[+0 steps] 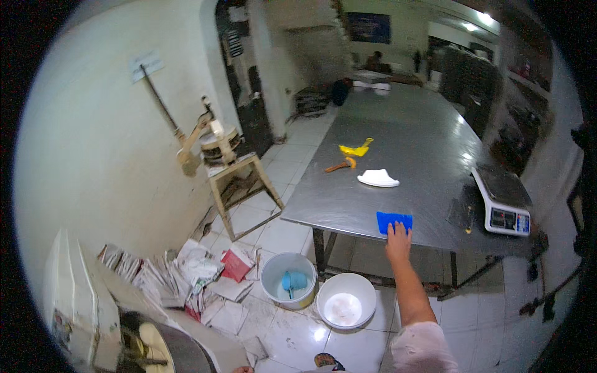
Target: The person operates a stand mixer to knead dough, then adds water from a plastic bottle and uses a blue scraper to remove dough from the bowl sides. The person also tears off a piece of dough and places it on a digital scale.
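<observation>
My right hand (399,240) reaches to the near edge of the steel table (419,121), its fingers on the near part of a flat blue piece (394,221); whether that is a scraper or a cloth, I cannot tell. Beyond it on the tabletop lie a white curved piece (378,178), a tool with a brown handle and orange head (343,164), and a yellow plastic item (357,149). Only a little of my left hand (243,369) shows at the bottom edge, and its grip is not visible.
A digital scale (506,205) sits at the table's right. Below the near edge, a bucket (289,261) holding a blue dipper (294,281) and a white tub (346,303) stand on the floor. Papers and sacks (186,275) are piled left. A stand (242,196) bears a lever device.
</observation>
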Motion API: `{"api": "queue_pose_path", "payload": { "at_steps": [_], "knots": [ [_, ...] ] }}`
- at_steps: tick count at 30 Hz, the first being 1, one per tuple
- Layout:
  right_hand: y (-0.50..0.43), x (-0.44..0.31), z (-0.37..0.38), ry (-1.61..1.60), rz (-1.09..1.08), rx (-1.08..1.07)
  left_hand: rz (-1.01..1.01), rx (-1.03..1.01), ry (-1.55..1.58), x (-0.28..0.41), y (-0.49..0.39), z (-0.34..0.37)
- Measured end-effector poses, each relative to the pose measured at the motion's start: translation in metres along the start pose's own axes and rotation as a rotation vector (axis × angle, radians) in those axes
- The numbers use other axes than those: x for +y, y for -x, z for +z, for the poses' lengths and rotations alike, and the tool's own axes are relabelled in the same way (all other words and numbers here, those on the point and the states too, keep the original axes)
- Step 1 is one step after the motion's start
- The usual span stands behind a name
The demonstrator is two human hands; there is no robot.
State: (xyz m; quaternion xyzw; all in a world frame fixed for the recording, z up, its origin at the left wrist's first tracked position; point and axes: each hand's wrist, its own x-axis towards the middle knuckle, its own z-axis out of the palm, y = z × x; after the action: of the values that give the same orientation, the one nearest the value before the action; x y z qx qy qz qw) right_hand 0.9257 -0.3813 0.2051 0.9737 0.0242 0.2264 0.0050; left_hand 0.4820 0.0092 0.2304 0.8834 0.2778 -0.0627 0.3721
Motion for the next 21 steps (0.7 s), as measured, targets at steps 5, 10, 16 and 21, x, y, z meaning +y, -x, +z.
{"api": "queue_pose_path", "payload": {
  "at_steps": [5,10,16,21],
  "knots": [
    [0.015,0.002,-0.037,-0.190,-0.218,0.137,0.140,0.104,0.000,-0.023,-0.025,0.030],
    [0.053,-0.075,-0.077,-1.128,0.205,0.030,0.049,0.038,0.308,-0.012,-0.045,0.053],
    [0.179,-0.236,-0.078,-1.688,0.256,-0.985,-0.122,-0.070,0.733,-0.006,-0.042,0.060],
    [0.282,-0.324,-0.109,-1.569,-0.173,-1.605,-0.529,0.357,1.353,-0.061,0.004,0.043]
  ]
}}
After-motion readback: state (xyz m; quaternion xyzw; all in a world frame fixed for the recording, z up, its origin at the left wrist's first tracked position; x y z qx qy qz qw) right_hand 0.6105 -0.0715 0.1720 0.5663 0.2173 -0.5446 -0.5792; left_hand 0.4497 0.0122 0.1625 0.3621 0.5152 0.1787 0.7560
